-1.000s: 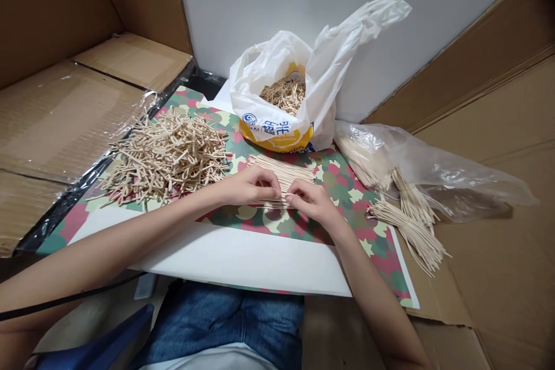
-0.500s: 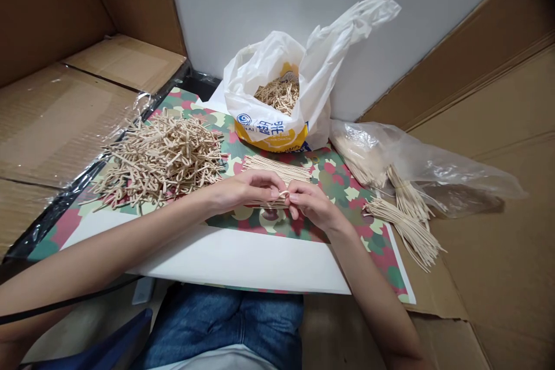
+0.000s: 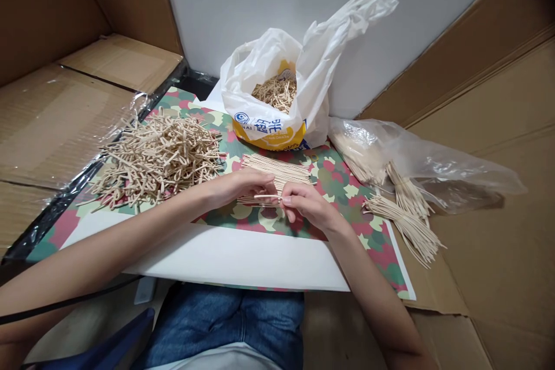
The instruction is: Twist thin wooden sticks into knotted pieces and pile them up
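On my feed, the biggest thing is the patterned sheet [image 3: 377,243], with everything I care about on it or along its edge. At its far side stands the white bag [image 3: 266,127], open, with short pale pieces inside. To my left sits the pile [image 3: 160,156], a loose tangle; to my right, the clear bag [image 3: 437,156] lies slack, with tied-looking bundles [image 3: 410,231] near its mouth. Between pile and bundles I have the row [image 3: 277,169], many thin sticks laid side by side, running left to right and dipping a little toward the right.

My two hands meet over the row's near edge. The right hand [image 3: 309,205] pinches one strand [image 3: 266,196] by its right end, between thumb and fingers. The left hand [image 3: 243,185] is loosely curled, with a gap below its upper fingertip; I can't tell whether any finger touches the strand.

The relation I would judge by is this: the strand points left out of the right hand's pinch, its long axis nearly level and close to parallel with the row, its free end just under the left hand. So the right hand has it, and the left is just beside it. It looks short, thin, pale cream, smooth, with the faintest bow.
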`<state>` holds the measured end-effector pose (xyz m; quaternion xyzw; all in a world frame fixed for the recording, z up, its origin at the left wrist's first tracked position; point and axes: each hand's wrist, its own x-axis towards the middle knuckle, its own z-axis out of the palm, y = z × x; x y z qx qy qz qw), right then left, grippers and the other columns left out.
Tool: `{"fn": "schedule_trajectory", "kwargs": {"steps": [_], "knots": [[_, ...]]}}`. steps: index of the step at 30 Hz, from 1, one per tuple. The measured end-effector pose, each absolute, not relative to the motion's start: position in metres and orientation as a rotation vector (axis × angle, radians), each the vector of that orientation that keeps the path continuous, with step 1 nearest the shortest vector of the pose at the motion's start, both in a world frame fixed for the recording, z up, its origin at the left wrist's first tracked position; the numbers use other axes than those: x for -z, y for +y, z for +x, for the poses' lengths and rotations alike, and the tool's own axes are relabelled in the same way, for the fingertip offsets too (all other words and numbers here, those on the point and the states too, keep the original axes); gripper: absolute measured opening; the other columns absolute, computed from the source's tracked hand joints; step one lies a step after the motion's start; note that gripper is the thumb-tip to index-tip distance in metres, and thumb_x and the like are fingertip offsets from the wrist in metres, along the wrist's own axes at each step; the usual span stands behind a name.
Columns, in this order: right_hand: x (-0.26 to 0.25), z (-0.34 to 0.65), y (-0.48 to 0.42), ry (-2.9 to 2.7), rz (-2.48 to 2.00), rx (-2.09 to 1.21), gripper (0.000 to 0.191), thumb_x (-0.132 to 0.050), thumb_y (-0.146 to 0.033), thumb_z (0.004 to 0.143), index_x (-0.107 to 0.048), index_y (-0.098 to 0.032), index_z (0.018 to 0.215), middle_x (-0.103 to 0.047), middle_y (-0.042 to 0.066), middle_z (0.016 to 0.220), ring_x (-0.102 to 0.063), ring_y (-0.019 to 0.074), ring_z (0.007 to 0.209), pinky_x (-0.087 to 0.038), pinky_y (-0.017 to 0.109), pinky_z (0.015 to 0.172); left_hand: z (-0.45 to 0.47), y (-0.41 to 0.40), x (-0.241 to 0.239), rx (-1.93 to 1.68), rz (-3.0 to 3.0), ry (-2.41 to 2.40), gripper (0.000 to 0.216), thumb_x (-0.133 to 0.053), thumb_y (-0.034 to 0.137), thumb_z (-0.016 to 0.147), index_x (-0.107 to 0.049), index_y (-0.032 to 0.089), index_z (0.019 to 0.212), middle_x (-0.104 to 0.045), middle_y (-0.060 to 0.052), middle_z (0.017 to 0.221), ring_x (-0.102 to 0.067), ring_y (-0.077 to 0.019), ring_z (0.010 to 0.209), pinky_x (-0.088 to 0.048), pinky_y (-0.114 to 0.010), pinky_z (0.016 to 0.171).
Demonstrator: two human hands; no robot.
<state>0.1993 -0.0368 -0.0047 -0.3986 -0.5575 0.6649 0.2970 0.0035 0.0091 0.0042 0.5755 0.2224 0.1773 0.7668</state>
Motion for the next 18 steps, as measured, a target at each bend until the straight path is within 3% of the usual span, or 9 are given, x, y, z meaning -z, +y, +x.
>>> {"fn": "schedule_trajectory", "kwargs": {"steps": [8, 18], "knots": [[0.006, 0.209, -0.031, -1.309, -0.952, -1.984, 0.013, -0.058, -0.026, 0.074, -0.059, -0.014, 0.069, -0.058, -0.002, 0.056, -0.052, 0.0071, 0.044, -0.035, 0.018, 0.043, 0.004, 0.009, 0.003, -0.355, 0.969, 0.476, 0.010, -0.062, 0.020, 0.068, -0.063, 0.011, 0.065, -0.060, -0.003, 0.068, -0.053, -0.0099, 0.065, -0.038, -0.021, 0.063], [0.012, 0.198, -0.034, -1.202, -0.890, -1.956, 0.015, -0.052, -0.019, 0.079, -0.062, -0.011, 0.071, -0.056, -0.003, 0.045, -0.048, 0.0055, 0.041, -0.035, 0.018, 0.048, 0.007, 0.002, 0.005, -0.516, 1.141, 0.374, 0.022, -0.058, 0.021, 0.080, -0.058, 0.014, 0.100, -0.062, -0.007, 0.089, -0.057, -0.0158, 0.085, -0.042, -0.026, 0.073]]}}
